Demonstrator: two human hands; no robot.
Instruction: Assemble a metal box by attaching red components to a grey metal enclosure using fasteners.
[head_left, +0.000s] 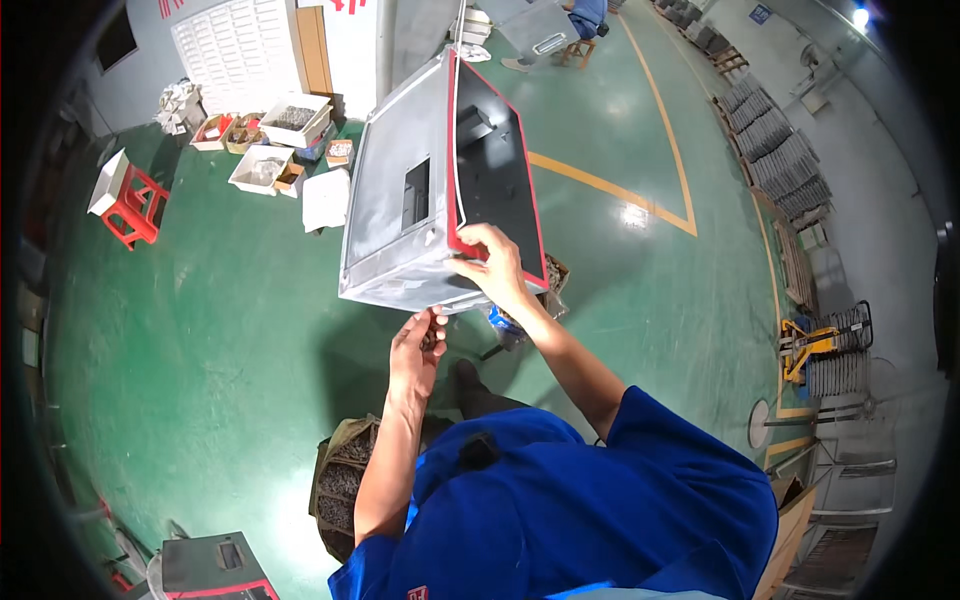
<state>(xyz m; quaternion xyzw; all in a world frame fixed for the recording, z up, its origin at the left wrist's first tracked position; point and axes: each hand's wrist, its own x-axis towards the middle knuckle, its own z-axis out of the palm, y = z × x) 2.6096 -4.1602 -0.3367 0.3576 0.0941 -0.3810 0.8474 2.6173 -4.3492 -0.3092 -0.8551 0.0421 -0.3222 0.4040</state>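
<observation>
A grey metal cabinet (385, 200) stands tilted in front of me, with a red-edged open side facing right and a rectangular cut-out in its left face. My right hand (492, 268) grips its lower corner at the red edge, thumb and fingers bent round it. Just under the cabinet's bottom edge, my left hand (415, 352) is closed around small dark metal pieces, too small to name. Its fingertips reach up to that edge. What supports the cabinet is mostly hidden.
Boxes of small parts (292, 118) stand at the far left, near a red stool (135, 207). By my left arm is a sack of small metal parts (340, 485). Another grey, red-edged cabinet (215, 565) is at lower left. A yellow pallet truck (808, 348) stands right; a person (585, 18) sits far off.
</observation>
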